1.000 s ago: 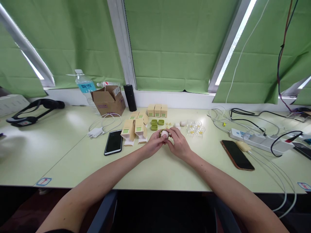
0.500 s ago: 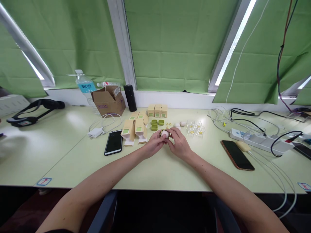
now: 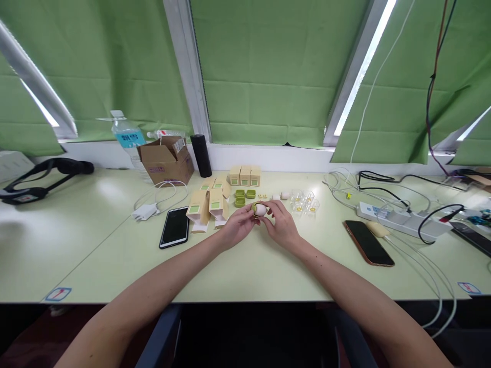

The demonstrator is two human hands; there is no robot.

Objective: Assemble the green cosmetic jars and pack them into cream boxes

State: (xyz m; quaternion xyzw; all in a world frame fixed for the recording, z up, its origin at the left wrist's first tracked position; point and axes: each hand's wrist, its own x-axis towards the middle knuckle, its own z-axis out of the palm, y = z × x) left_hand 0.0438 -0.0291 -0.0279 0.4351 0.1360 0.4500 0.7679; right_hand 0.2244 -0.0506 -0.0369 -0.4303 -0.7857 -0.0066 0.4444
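Observation:
Above the middle of the table my left hand [image 3: 237, 227] pinches a small white rounded piece with an olive-green end [image 3: 261, 210]. The fingers and thumb of my right hand [image 3: 283, 225] close in around its right side. Part of the piece is hidden by fingertips. Just beyond lie several olive-green square cups [image 3: 240, 202] and tiny yellow parts [image 3: 262, 196]. More white rounded pieces [image 3: 284, 196] sit to the right of these, beside a cluster of clear plastic cups [image 3: 304, 201] with yellow bits inside.
Opened small cartons [image 3: 198, 208] stand left of my hands, closed ones [image 3: 245, 176] behind. A phone [image 3: 175, 228], charger [image 3: 146, 212], brown box [image 3: 166, 162], large bottle [image 3: 130, 139] and black cylinder [image 3: 201, 156] are leftward. Rightward lie another phone [image 3: 369, 243] and a power strip [image 3: 402, 221].
The white piece has turned in my fingers and shows more of its side and its green end. The whole view has shifted slightly; the other things lie as before.

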